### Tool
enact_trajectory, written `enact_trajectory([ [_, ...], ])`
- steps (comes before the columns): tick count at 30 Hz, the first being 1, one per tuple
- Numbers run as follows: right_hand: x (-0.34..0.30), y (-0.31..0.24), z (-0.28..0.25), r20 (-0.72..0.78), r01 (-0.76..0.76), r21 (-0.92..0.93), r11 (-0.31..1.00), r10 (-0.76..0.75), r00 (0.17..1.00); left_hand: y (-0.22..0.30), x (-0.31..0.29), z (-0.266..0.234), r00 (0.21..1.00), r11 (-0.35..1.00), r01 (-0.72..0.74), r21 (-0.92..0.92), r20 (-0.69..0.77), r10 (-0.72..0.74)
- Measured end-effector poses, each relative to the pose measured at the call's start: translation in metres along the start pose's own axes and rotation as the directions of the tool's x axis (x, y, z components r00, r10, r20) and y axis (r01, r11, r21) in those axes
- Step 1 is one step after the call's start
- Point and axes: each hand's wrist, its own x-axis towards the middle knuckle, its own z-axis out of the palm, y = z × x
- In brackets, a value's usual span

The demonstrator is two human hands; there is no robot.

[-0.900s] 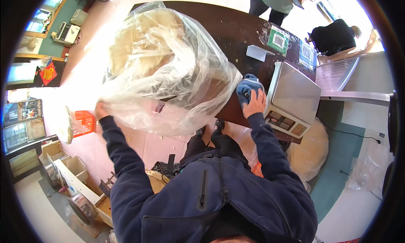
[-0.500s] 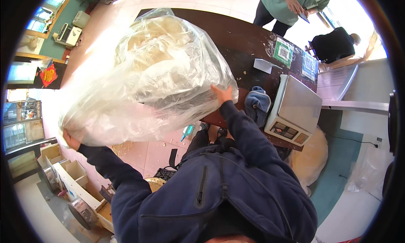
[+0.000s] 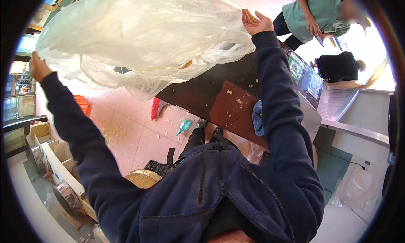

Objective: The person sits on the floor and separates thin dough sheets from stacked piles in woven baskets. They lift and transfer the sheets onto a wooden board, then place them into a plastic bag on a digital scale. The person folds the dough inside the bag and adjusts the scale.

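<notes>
A large translucent plastic bag (image 3: 147, 36) billows across the upper left, stretched wide between my raised hands. At its far-left edge, my left hand (image 3: 39, 67) is closed on the plastic. My right hand (image 3: 256, 23) grips the opposite edge, high over the dark table, with its fingers partly curled. Most of what lies beneath the plastic is hidden; a small tan patch shows near its lower edge. The dark brown table (image 3: 190, 97) has a reddish-brown section with pale crumbs scattered on it.
A blue cloth (image 3: 258, 118) and a scale (image 3: 310, 114) sit partly behind my right arm. A person in a green shirt (image 3: 306, 15) stands beyond the table. On the pink floor are a teal bottle (image 3: 184, 127), a red object (image 3: 155, 109) and an orange crate (image 3: 82, 104).
Both hands have risen and spread apart, lifting the bag up and away from me. The plastic has puffed out, and more table and floor show below it.
</notes>
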Motion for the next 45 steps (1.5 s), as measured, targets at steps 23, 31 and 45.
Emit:
enact_trajectory([
  [23,-0.043,0.187,-0.189,0.246,0.392,-0.539,-0.745,0.306,0.920,-0.120,-0.403,0.247,0.024,0.638,-0.730,0.244,0.943,-0.333],
  [31,-0.091,0.164,-0.212,0.102,0.292,-0.666,-0.687,0.304,0.947,-0.173,-0.431,0.250,0.230,0.586,-0.780,0.218,0.972,-0.055],
  [45,-0.111,0.162,-0.225,0.113,0.237,-0.793,-0.561,0.248,0.962,-0.195,-0.411,0.272,0.173,0.578,-0.775,0.255,0.966,-0.194],
])
